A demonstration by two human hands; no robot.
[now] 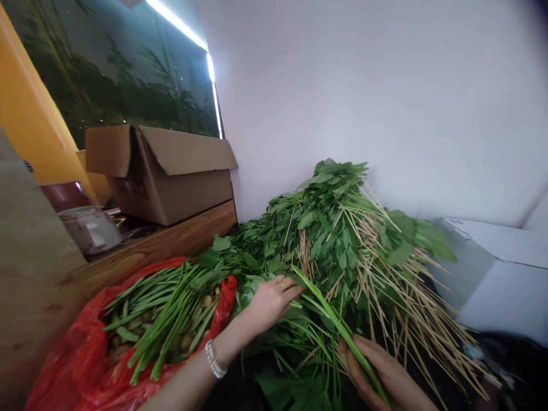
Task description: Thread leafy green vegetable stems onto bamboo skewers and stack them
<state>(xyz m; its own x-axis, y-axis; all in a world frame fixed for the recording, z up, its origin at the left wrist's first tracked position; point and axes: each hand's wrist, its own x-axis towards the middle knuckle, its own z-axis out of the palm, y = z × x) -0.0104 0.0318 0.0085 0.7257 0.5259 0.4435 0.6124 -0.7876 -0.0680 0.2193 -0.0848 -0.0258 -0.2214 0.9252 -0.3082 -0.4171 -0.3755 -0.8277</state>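
A long green vegetable stalk (331, 315) slants across the front, its lower part gripped in my right hand (387, 365). My left hand (274, 299), with a ring and a beaded bracelet, is at the stalk's upper end. Its fingers are drawn together at the fingertips, and whatever they pinch is hidden among the greens. Below and between my hands lie loose green stems (314, 337) and a broad dark leaf (295, 391). Behind them rises a big heap of leafy greens (325, 228) threaded on thin wooden skewers (398, 285).
At left, a red plastic bag (81, 348) holds green stalks and brownish round pieces. Behind it, an open cardboard box (184, 191) and a white tub (89, 228) stand on a wooden ledge (162, 242). A white box (505, 274) is at right, against the wall.
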